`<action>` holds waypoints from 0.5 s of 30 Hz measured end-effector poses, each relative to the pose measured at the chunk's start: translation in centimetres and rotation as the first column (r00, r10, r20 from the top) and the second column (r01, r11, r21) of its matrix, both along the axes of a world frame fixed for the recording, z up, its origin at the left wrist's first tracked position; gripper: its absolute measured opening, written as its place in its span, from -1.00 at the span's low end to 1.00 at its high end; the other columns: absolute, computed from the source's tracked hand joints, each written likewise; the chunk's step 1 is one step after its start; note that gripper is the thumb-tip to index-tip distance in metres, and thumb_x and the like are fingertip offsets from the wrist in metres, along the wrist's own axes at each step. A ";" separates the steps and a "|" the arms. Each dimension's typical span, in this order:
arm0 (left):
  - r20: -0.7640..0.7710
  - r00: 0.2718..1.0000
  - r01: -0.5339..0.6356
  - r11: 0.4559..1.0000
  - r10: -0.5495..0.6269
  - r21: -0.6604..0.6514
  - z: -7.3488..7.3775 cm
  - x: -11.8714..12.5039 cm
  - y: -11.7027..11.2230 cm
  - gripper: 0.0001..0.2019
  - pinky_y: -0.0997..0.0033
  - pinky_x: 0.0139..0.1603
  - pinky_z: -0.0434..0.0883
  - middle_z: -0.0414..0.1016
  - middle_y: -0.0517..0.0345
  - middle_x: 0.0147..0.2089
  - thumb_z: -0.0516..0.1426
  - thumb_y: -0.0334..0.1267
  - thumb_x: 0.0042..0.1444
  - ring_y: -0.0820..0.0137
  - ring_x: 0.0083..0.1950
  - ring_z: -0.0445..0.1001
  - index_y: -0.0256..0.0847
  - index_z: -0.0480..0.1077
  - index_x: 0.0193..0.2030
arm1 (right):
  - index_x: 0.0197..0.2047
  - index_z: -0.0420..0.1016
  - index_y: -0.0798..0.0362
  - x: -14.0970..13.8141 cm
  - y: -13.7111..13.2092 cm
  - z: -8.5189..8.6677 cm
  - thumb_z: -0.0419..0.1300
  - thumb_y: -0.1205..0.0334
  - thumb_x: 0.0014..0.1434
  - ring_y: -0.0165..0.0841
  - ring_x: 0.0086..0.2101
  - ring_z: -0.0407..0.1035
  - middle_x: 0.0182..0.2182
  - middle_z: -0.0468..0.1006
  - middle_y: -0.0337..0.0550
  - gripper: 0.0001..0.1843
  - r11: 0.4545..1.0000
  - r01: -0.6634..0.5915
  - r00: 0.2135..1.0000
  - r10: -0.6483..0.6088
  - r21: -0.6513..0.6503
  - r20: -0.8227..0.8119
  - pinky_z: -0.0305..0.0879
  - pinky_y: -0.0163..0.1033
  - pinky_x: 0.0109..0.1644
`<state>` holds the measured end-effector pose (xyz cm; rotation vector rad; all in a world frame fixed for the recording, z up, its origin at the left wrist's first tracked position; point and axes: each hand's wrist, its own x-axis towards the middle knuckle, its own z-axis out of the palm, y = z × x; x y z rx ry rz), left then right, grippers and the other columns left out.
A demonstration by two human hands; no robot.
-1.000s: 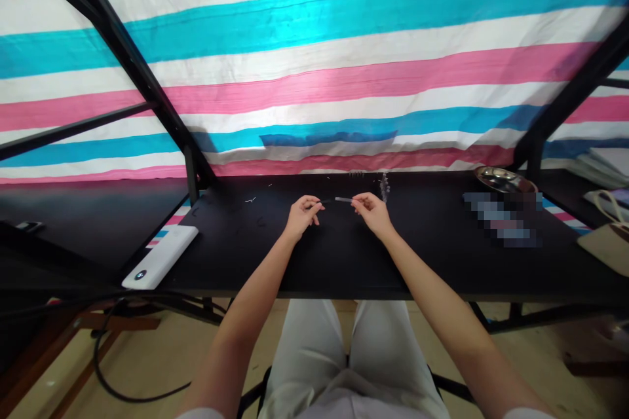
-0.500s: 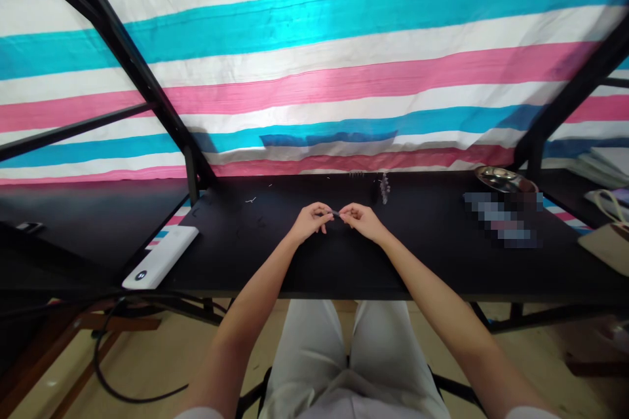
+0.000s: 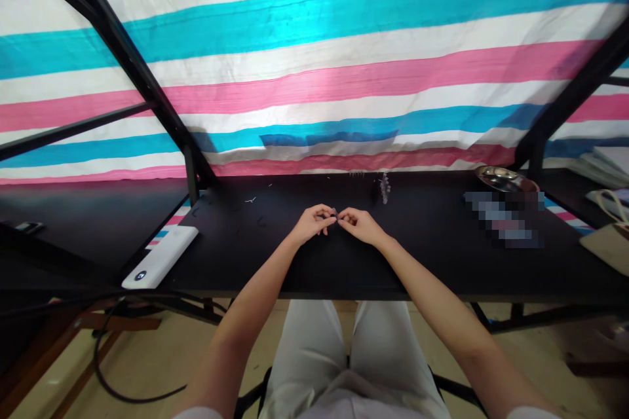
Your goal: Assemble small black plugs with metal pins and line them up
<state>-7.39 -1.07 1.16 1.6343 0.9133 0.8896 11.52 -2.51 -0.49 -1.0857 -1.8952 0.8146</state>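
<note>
My left hand (image 3: 314,221) and my right hand (image 3: 360,224) meet fingertip to fingertip above the middle of the black table (image 3: 344,268). Pinched between them is a small dark piece (image 3: 335,213), mostly covered by the fingers and too small to name. Both hands are closed on it, thumbs and index fingers pressed together. Beyond my right hand, a cluster of small greyish, clear-looking pieces (image 3: 384,188) sits near the table's back edge. A row of similar little pieces (image 3: 356,173) lies just left of it.
A white power-bank-like box (image 3: 161,258) lies at the left table edge, above a black cable (image 3: 98,360). Thin white scraps (image 3: 251,200) lie at the back left. On the right are a shiny metal dish (image 3: 506,178) and a blurred-out item (image 3: 501,219). Black frame bars (image 3: 132,65) flank a striped sheet (image 3: 344,78).
The small dark piece has turned from lying level between the fingertips to a more upright angle. My right fingers have curled slightly; both arms stay nearly in place.
</note>
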 end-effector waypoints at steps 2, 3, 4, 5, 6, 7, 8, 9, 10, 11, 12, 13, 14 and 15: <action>-0.012 1.000 -0.008 1.000 0.008 -0.012 0.1 0.1 -0.1 -0.67 0.63 -0.69 0.17 0.38 0.24 -0.49 0.22 -0.13 -0.06 0.61 -0.64 0.32 -0.31 0.36 -0.22 | -0.30 0.42 0.08 0.0 -0.1 0.0 0.10 0.15 0.07 -0.52 -0.60 0.18 -0.60 0.33 -0.32 -0.81 0.999 -0.002 0.999 0.000 0.047 0.045 0.15 -0.38 -0.48; -0.018 1.000 -0.011 1.000 0.010 -0.019 0.1 0.1 -0.2 -0.68 0.64 -0.69 0.16 0.38 0.25 -0.50 0.22 -0.13 -0.06 0.61 -0.65 0.31 -0.31 0.36 -0.22 | -0.30 0.42 0.08 -0.1 -0.1 0.0 0.10 0.16 0.07 -0.52 -0.60 0.18 -0.60 0.33 -0.32 -0.82 0.998 -0.002 0.998 -0.002 0.066 0.065 0.15 -0.38 -0.47; -0.024 1.000 -0.012 1.000 0.012 -0.024 0.2 0.2 -0.2 -0.68 0.64 -0.69 0.16 0.37 0.26 -0.52 0.22 -0.14 -0.06 0.62 -0.65 0.30 -0.30 0.36 -0.22 | -0.30 0.42 0.08 -0.1 -0.2 0.1 0.09 0.18 0.08 -0.52 -0.60 0.18 -0.60 0.34 -0.32 -0.82 0.997 -0.003 0.997 -0.004 0.081 0.082 0.15 -0.38 -0.47; -0.028 1.000 -0.013 1.000 0.012 -0.027 0.3 0.2 -0.3 -0.69 0.65 -0.69 0.16 0.36 0.26 -0.53 0.22 -0.14 -0.06 0.62 -0.66 0.30 -0.30 0.36 -0.23 | -0.30 0.42 0.08 -0.1 -0.2 0.1 0.09 0.19 0.08 -0.52 -0.60 0.18 -0.60 0.34 -0.32 -0.83 0.996 -0.003 0.995 -0.006 0.094 0.096 0.15 -0.38 -0.47; -0.031 0.999 -0.013 0.999 0.012 -0.029 0.3 0.2 -0.3 -0.69 0.65 -0.69 0.16 0.36 0.27 -0.53 0.22 -0.14 -0.06 0.63 -0.66 0.29 -0.30 0.36 -0.23 | -0.30 0.42 0.08 -0.2 -0.2 0.1 0.09 0.20 0.08 -0.52 -0.59 0.18 -0.60 0.34 -0.31 -0.84 0.995 -0.004 0.994 -0.007 0.104 0.108 0.15 -0.38 -0.46; -0.031 0.999 -0.012 0.999 0.011 -0.031 0.3 0.3 -0.3 -0.69 0.65 -0.69 0.16 0.36 0.27 -0.52 0.22 -0.14 -0.06 0.63 -0.66 0.29 -0.30 0.36 -0.24 | -0.30 0.42 0.08 -0.2 -0.2 0.0 0.09 0.21 0.08 -0.51 -0.59 0.19 -0.60 0.34 -0.31 -0.84 0.994 -0.005 0.993 -0.008 0.112 0.115 0.15 -0.38 -0.46; -0.031 0.999 -0.012 0.999 0.011 -0.033 0.4 0.3 -0.3 -0.69 0.65 -0.69 0.16 0.36 0.27 -0.51 0.22 -0.14 -0.07 0.64 -0.66 0.29 -0.30 0.36 -0.24 | -0.30 0.42 0.08 -0.2 -0.2 0.0 0.09 0.21 0.08 -0.51 -0.59 0.19 -0.60 0.34 -0.31 -0.84 0.993 -0.007 0.993 -0.007 0.117 0.119 0.15 -0.38 -0.46; -0.029 1.000 -0.010 0.999 0.009 -0.036 0.4 0.3 -0.3 -0.69 0.65 -0.69 0.17 0.37 0.26 -0.49 0.23 -0.14 -0.07 0.64 -0.65 0.30 -0.30 0.36 -0.24 | -0.30 0.42 0.07 -0.2 -0.2 -0.1 0.09 0.21 0.08 -0.51 -0.59 0.19 -0.60 0.34 -0.31 -0.85 0.993 -0.010 0.993 -0.005 0.120 0.121 0.15 -0.38 -0.46; -0.026 1.000 -0.007 0.999 0.006 -0.040 0.4 0.3 -0.3 -0.69 0.65 -0.69 0.17 0.37 0.25 -0.47 0.23 -0.14 -0.08 0.64 -0.65 0.30 -0.30 0.35 -0.24 | -0.30 0.42 0.07 -0.2 -0.1 -0.1 0.09 0.21 0.09 -0.51 -0.59 0.19 -0.60 0.35 -0.31 -0.85 0.992 -0.012 0.993 -0.003 0.122 0.121 0.15 -0.38 -0.46; -0.019 1.000 0.000 0.999 -0.001 -0.046 0.3 0.3 -0.3 -0.68 0.65 -0.69 0.17 0.38 0.25 -0.45 0.23 -0.14 -0.08 0.64 -0.65 0.31 -0.30 0.34 -0.23 | -0.30 0.42 0.07 -0.2 -0.1 -0.2 0.09 0.21 0.09 -0.51 -0.60 0.19 -0.59 0.35 -0.31 -0.85 0.992 -0.014 0.993 -0.001 0.122 0.120 0.15 -0.37 -0.46; -0.010 1.000 0.008 0.999 -0.008 -0.051 0.3 0.3 -0.3 -0.67 0.65 -0.69 0.18 0.38 0.25 -0.44 0.23 -0.15 -0.08 0.64 -0.64 0.31 -0.30 0.33 -0.22 | -0.30 0.42 0.07 -0.1 -0.1 -0.2 0.09 0.21 0.09 -0.51 -0.60 0.19 -0.59 0.35 -0.31 -0.85 0.992 -0.015 0.993 0.001 0.122 0.119 0.15 -0.37 -0.46; 0.001 1.000 0.015 0.998 -0.015 -0.057 0.3 0.4 -0.3 -0.66 0.65 -0.69 0.18 0.38 0.25 -0.43 0.23 -0.15 -0.08 0.63 -0.64 0.32 -0.29 0.32 -0.21 | -0.30 0.42 0.07 -0.1 -0.1 -0.2 0.09 0.21 0.09 -0.51 -0.59 0.20 -0.59 0.35 -0.31 -0.85 0.992 -0.015 0.993 0.000 0.123 0.118 0.15 -0.37 -0.46; 0.012 1.000 0.022 0.998 -0.021 -0.062 0.2 0.4 -0.3 -0.65 0.65 -0.69 0.18 0.38 0.25 -0.43 0.23 -0.15 -0.08 0.63 -0.64 0.32 -0.29 0.30 -0.19 | -0.30 0.42 0.07 -0.1 -0.1 -0.2 0.10 0.21 0.09 -0.51 -0.59 0.20 -0.59 0.35 -0.31 -0.85 0.992 -0.014 0.993 -0.001 0.124 0.119 0.16 -0.37 -0.45; 0.022 0.999 0.025 0.997 -0.024 -0.067 0.2 0.4 -0.2 -0.64 0.65 -0.69 0.18 0.39 0.25 -0.44 0.24 -0.16 -0.09 0.62 -0.64 0.33 -0.29 0.29 -0.18 | -0.30 0.42 0.07 -0.1 -0.1 -0.2 0.10 0.21 0.09 -0.50 -0.59 0.20 -0.58 0.35 -0.30 -0.85 0.992 -0.013 0.993 -0.002 0.126 0.118 0.16 -0.37 -0.45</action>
